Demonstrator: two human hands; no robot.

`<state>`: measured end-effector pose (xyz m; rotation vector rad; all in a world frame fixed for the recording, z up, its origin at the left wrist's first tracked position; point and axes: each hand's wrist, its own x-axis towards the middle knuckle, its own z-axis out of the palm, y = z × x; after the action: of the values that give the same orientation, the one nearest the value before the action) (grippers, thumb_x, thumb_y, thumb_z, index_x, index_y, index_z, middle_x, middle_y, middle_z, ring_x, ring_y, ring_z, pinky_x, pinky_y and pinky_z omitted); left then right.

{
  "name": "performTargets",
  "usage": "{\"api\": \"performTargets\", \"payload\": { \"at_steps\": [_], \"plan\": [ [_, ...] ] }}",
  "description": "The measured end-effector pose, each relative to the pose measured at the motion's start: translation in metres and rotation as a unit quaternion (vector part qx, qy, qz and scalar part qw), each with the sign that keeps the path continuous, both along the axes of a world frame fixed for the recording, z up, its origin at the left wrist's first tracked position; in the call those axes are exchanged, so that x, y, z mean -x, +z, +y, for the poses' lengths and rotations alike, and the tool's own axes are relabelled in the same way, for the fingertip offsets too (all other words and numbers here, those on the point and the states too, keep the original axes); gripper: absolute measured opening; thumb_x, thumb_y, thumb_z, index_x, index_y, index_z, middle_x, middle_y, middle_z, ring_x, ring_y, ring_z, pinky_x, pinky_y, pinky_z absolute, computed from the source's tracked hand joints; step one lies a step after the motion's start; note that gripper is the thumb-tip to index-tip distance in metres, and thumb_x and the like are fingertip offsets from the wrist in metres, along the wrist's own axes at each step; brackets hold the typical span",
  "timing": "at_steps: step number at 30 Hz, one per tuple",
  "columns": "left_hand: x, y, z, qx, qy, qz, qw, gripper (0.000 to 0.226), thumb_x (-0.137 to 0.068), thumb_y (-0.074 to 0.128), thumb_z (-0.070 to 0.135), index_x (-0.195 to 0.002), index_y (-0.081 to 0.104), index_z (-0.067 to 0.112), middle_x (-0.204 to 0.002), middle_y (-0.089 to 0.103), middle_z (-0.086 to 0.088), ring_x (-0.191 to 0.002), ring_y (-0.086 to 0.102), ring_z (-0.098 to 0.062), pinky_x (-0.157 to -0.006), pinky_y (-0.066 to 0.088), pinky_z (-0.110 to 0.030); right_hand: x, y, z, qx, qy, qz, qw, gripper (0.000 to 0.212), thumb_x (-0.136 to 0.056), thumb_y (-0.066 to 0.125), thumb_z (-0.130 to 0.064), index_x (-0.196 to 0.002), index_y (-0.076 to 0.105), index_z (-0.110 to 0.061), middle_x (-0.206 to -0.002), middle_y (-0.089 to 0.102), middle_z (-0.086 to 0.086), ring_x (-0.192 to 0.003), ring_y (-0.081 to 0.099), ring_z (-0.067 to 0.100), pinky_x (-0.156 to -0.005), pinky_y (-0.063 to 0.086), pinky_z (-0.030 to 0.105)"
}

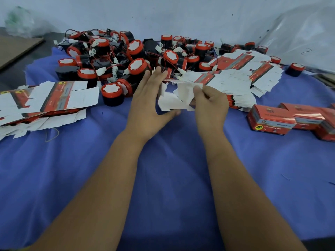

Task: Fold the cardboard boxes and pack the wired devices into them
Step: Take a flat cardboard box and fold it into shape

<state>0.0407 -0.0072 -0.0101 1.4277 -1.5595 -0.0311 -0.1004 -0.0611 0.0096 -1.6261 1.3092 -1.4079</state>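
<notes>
Both hands hold one flat white cardboard box blank (176, 98) above the blue cloth (163, 160). My left hand (148, 105) grips its left side, thumb under the lower edge. My right hand (210, 104) pinches a flap at its right side. Behind the hands lies a heap of wired devices (126, 57), black cylinders with red caps, thin wires and white plugs. A stack of flat box blanks (241, 78) spreads out to the right of the hands. Another pile of flat blanks (45, 102) lies at the left. Folded red boxes (272, 118) stand at the right.
A single device (296, 69) sits apart at the far right. Clear plastic sheeting (299, 33) hangs at the back right. A brown cardboard sheet (16, 46) lies at the back left. A rubber band (52, 134) rests on the cloth near the left pile.
</notes>
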Motion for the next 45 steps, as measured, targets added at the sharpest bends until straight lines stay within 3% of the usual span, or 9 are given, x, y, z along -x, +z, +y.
{"api": "performTargets", "payload": {
  "at_steps": [4, 7, 10, 20, 23, 26, 31, 36, 45],
  "plan": [
    [0.004, 0.002, 0.003, 0.023, -0.032, 0.015, 0.999, 0.055, -0.094, 0.064, 0.035, -0.143, 0.046, 0.018, -0.147, 0.047, 0.003, -0.146, 0.029, -0.016, -0.119, 0.025, -0.031, 0.004, 0.010, 0.001, -0.054, 0.037, -0.215, 0.974, 0.036, -0.089, 0.056, -0.004, -0.055, 0.048, -0.010, -0.052, 0.055, 0.002, -0.054, 0.060, 0.020, -0.046, 0.042, 0.023],
    [0.009, 0.010, 0.005, 0.098, -0.028, 0.068, 0.992, 0.029, -0.097, 0.061, 0.030, -0.126, 0.057, 0.024, -0.119, 0.056, 0.017, -0.118, 0.054, -0.009, -0.101, 0.044, -0.030, -0.003, 0.010, 0.007, -0.031, 0.125, -0.229, 0.965, 0.013, -0.086, 0.055, -0.014, -0.080, 0.053, -0.002, -0.082, 0.053, 0.014, -0.077, 0.052, 0.022, -0.066, 0.045, 0.027],
    [0.011, 0.019, 0.011, 0.113, -0.053, 0.196, 0.973, 0.010, -0.096, 0.057, 0.036, -0.106, 0.054, 0.038, -0.097, 0.060, 0.021, -0.093, 0.059, -0.002, -0.079, 0.050, -0.024, -0.011, 0.007, 0.013, -0.033, 0.240, -0.197, 0.950, 0.049, -0.085, 0.057, -0.032, -0.129, 0.049, -0.010, -0.129, 0.056, 0.008, -0.117, 0.055, 0.015, -0.099, 0.046, 0.030],
    [0.008, 0.015, 0.003, -0.001, -0.066, 0.378, 0.923, 0.027, -0.082, 0.069, 0.030, -0.103, 0.054, 0.036, -0.100, 0.069, 0.013, -0.096, 0.068, -0.011, -0.082, 0.058, -0.034, -0.020, 0.000, 0.014, -0.076, 0.247, -0.161, 0.952, 0.017, -0.088, 0.060, -0.018, -0.104, 0.064, -0.014, -0.102, 0.067, 0.003, -0.095, 0.064, 0.015, -0.083, 0.055, 0.033],
    [0.012, 0.016, 0.003, -0.035, -0.112, 0.434, 0.893, 0.023, -0.095, 0.051, 0.042, -0.114, 0.061, 0.033, -0.112, 0.072, 0.007, -0.106, 0.068, -0.017, -0.086, 0.057, -0.035, -0.021, -0.002, 0.011, -0.103, 0.244, -0.163, 0.950, 0.020, -0.088, 0.053, -0.008, -0.103, 0.060, -0.021, -0.109, 0.066, 0.011, -0.093, 0.061, 0.015, -0.085, 0.054, 0.043],
    [0.010, 0.020, 0.006, -0.034, -0.139, 0.532, 0.835, 0.050, -0.104, 0.025, 0.053, -0.122, 0.064, 0.026, -0.122, 0.070, -0.003, -0.116, 0.065, -0.023, -0.096, 0.054, -0.041, -0.021, -0.001, 0.011, -0.110, 0.238, -0.163, 0.951, 0.023, -0.080, 0.051, -0.014, -0.095, 0.058, -0.030, -0.099, 0.065, -0.001, -0.087, 0.059, 0.010, -0.077, 0.053, 0.034],
    [0.020, 0.016, 0.007, -0.024, -0.064, 0.379, 0.923, 0.039, -0.089, 0.045, 0.021, -0.107, 0.059, 0.052, -0.119, 0.065, 0.011, -0.111, 0.062, -0.011, -0.094, 0.053, -0.034, -0.022, -0.004, 0.011, -0.108, 0.270, -0.173, 0.941, 0.028, -0.083, 0.050, -0.008, -0.096, 0.058, -0.032, -0.101, 0.065, -0.002, -0.093, 0.060, 0.015, -0.089, 0.053, 0.048],
    [0.018, 0.012, 0.001, -0.001, -0.062, 0.405, 0.912, 0.043, -0.095, 0.040, 0.006, -0.114, 0.056, 0.042, -0.113, 0.065, 0.012, -0.092, 0.063, 0.004, -0.073, 0.050, -0.015, -0.021, -0.001, 0.008, -0.180, 0.345, -0.354, 0.850, 0.036, -0.095, 0.044, -0.041, -0.106, 0.071, -0.020, -0.106, 0.072, 0.005, -0.098, 0.068, 0.021, -0.083, 0.057, 0.036],
    [0.020, 0.016, 0.001, 0.016, -0.074, 0.404, 0.911, 0.047, -0.094, 0.040, 0.006, -0.103, 0.061, 0.048, -0.111, 0.067, 0.017, -0.100, 0.064, -0.006, -0.083, 0.056, -0.027, -0.024, -0.008, 0.006, -0.119, 0.331, -0.295, 0.888, 0.043, -0.083, 0.048, 0.003, -0.098, 0.067, -0.031, -0.100, 0.071, -0.005, -0.096, 0.064, 0.021, -0.083, 0.055, 0.041]
  ]
}}
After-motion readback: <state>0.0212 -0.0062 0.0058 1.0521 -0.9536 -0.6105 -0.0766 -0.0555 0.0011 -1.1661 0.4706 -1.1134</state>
